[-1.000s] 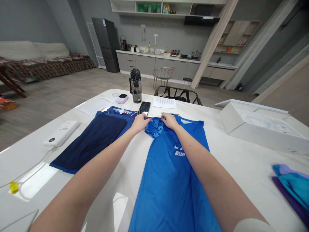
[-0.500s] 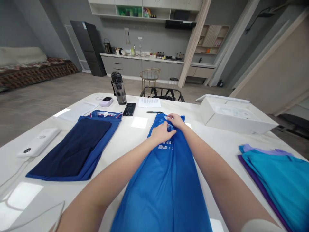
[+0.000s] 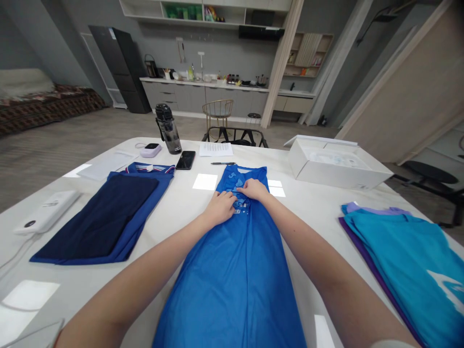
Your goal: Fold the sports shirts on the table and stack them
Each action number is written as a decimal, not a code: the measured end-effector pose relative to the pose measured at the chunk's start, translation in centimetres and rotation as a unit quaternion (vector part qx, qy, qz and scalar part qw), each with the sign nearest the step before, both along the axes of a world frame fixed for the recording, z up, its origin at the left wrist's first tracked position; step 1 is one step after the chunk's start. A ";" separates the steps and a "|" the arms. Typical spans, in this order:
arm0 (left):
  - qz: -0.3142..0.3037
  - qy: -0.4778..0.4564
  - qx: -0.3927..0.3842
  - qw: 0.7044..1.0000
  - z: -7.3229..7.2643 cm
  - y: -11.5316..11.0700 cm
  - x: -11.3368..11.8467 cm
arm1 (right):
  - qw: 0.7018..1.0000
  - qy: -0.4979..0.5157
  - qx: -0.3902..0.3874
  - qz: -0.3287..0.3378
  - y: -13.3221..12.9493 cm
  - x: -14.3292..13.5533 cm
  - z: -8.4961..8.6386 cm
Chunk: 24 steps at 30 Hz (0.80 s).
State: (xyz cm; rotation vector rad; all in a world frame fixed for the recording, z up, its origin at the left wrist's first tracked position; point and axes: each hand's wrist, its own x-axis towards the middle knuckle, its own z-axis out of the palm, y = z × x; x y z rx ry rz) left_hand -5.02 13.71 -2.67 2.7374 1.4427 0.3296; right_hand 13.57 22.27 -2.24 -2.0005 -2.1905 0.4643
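Note:
A blue T-shirt point(image 3: 232, 275) with pale lettering on its chest lies lengthwise before me, narrowed, its neck end pointing away. Fabric is bunched around the print. My left hand point(image 3: 221, 207) rests at the shirt's left edge beside the lettering, its fingers curled onto the cloth. Just above and to the right, my right hand point(image 3: 254, 189) pinches the fabric near the chest print. Both thumbs are partly hidden. Flat to the left lie folded dark navy cloth point(image 3: 101, 217) and a blue collared shirt point(image 3: 154, 195) under it.
Folded teal and purple garments point(image 3: 402, 241) lie at right. An open white box point(image 3: 329, 164) stands behind them. Toward the back are a bottle point(image 3: 168, 130), a phone point(image 3: 186, 160), a pen point(image 3: 223, 163) and printed paper point(image 3: 216, 149). A white power bank point(image 3: 49, 211) with a cable lies left.
My left hand has moved from the middle of the shirt to its left edge. My right hand has come slightly nearer, and the neckline now lies more visibly spread. The view has shifted slightly.

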 end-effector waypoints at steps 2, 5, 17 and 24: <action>0.012 -0.017 0.003 1.000 -0.3 0.2 -0.2 | 0.999 -0.020 0.003 -0.027 -0.4 -0.5 0.2; 0.035 -0.055 0.000 0.998 -0.7 0.7 -0.6 | 0.995 -0.060 0.013 -0.077 -0.8 -1.0 0.2; 0.021 -0.234 0.029 0.972 -0.1 1.0 -0.2 | 0.936 0.346 0.044 -0.046 0.2 0.4 0.3; 0.063 -0.276 0.018 0.959 1.6 0.4 1.9 | 0.902 0.419 0.031 -0.102 0.0 1.2 0.5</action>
